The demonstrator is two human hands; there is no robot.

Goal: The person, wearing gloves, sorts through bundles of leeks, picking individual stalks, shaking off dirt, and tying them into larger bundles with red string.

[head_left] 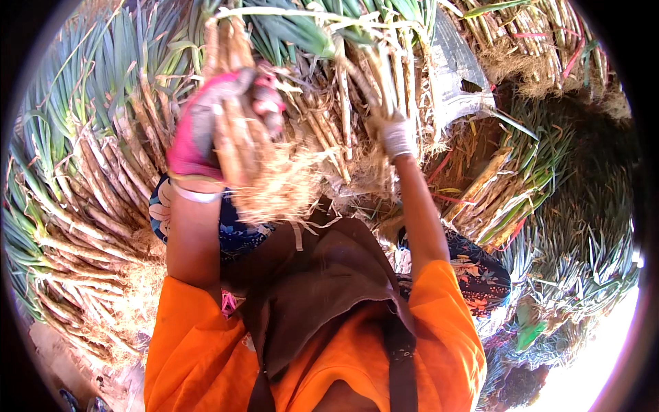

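My left hand (195,127), in a pink and grey glove, is closed round a bunch of thick green onions (237,141). Their pale stalks stand upright in the grip, with the shaggy, straw-coloured roots hanging below, blurred by motion. To the right, my right hand (392,134), in a pale glove, is closed at the lower stalks of other green onions (384,79). Its fingers are blurred and partly hidden among the stalks. Both hands are over a heap of onions (329,127) in front of me, leaves pointing away.
Rows of green onions (89,178) curve along the left side. A tied bundle (487,192) lies at the right, with more bundles (535,48) at the far right. A grey plastic sheet (460,72) lies between them. A brown apron (329,275) covers my lap.
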